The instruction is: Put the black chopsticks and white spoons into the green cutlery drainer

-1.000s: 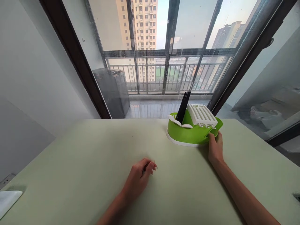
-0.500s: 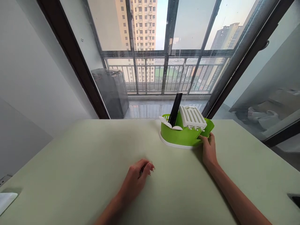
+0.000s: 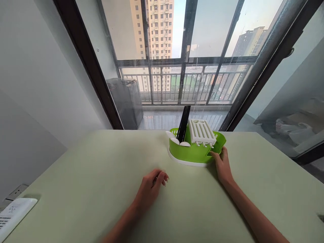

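I see my right hand (image 3: 220,162) at the near right corner of the green drainer basket (image 3: 192,152), fingers curled onto its rim beside a notch in the wall. How firmly it grips I cannot say, since the fingertips lie over the edge and the thumb is hidden behind the hand. The basket stands on the pale green table (image 3: 101,189), just ahead of that hand and to its left, on a white base tray (image 3: 186,162) of which only a thin near lip shows.

Inside the basket, beyond my fingers, a white slotted rack (image 3: 201,131) sits tilted. Left of it a bundle of black sticks (image 3: 183,123) leans upright; they may be chopsticks, but I cannot count them. Two white rounded pieces (image 3: 174,140) poke over the far left rim, their lower parts hidden by the wall.

My left hand (image 3: 152,186) rests on the table well apart from the basket, nearer to me, fingers loosely curled under and holding nothing I can see. Far to its left, a white flat object (image 3: 14,214) is cut off by the picture edge.
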A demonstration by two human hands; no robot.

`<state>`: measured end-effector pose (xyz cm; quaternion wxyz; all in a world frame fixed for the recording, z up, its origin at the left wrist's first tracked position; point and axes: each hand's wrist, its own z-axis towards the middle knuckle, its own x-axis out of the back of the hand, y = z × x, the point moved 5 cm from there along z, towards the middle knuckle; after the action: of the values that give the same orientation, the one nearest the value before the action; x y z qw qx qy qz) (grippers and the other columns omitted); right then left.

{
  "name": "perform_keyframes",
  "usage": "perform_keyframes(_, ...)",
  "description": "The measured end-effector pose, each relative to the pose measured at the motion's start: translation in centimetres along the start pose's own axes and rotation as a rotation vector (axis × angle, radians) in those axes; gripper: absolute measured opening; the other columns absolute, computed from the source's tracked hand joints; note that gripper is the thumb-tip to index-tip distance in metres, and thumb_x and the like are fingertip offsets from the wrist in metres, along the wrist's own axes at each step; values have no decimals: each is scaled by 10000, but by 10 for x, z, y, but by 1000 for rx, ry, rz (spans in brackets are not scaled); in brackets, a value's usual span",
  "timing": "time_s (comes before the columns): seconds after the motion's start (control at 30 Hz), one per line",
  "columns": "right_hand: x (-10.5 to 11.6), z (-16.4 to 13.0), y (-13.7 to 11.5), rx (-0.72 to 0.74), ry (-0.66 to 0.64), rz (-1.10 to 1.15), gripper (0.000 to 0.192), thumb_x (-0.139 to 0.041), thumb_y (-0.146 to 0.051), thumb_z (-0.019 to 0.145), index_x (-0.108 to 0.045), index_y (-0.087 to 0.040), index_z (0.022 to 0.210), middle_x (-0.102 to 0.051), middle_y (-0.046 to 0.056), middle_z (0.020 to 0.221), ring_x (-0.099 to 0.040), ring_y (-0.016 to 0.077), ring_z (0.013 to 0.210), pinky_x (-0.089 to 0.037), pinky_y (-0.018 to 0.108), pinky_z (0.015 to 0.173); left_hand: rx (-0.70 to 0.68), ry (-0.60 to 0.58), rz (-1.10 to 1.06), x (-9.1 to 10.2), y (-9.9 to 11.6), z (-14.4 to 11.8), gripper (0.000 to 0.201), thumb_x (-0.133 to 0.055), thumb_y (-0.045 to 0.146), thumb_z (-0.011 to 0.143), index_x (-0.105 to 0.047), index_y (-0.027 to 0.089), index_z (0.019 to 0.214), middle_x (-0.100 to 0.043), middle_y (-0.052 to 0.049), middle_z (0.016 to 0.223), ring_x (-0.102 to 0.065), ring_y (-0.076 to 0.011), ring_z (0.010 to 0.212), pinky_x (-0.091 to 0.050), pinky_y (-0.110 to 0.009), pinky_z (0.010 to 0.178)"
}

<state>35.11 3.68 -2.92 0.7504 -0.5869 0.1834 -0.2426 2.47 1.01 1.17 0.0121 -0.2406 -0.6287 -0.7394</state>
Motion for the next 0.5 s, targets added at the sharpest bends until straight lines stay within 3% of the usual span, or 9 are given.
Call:
perform_keyframes(0.1, -5, 1, 3, 32, -50, 8, 395, -654, -449, 834, -568, -242, 1160, -616, 24, 1144, -548, 236, 1072, -416, 392, 992, 11, 129, -106, 18, -1, 12, 505, -448, 602, 1021, -674, 184, 848, -699, -47, 794, -626, -165, 713, -484, -278, 672)
perform_keyframes(0.17, -10, 1, 4, 49, -87, 18, 360, -659, -448, 830, -588, -239, 1115, -632, 25, 1128, -557, 237, 1064, -421, 396, 992, 6, 275, -152, 39, 2, 23, 522, -478, 648, 990, -662, 182, 844, -692, -50, 789, -628, -175, 719, -490, -288, 668)
perform_keyframes(0.3, -18, 2, 2, 61, -158, 49, 300, -643, -443, 830, -631, -231, 1041, -672, 31, 1034, -588, 249, 1013, -462, 391, 926, -79, 565, -99, 82, 31, 51, 500, -517, 661, 966, -649, 194, 843, -701, -53, 827, -631, -192, 777, -495, -301, 717)
perform_keyframes(0.4, -22, 2, 0, 62, -191, 64, 284, -644, -440, 821, -652, -225, 1006, -694, 33, 989, -599, 250, 958, -475, 380, 872, -176, 580, 0, 93, 67, 81, 473, -490, 621, 992, -659, 202, 853, -731, -61, 903, -651, -199, 868, -497, -303, 795)
perform_keyframes(0.5, -26, 1, -1, 63, -219, 67, 289, -656, -456, 816, -669, -221, 984, -711, 34, 973, -607, 253, 933, -478, 374, 851, -194, 495, 120, 87, 96, 114, 417, -542, 590, 969, -679, 199, 930, -763, -80, 1030, -684, -229, 992, -509, -321, 864)
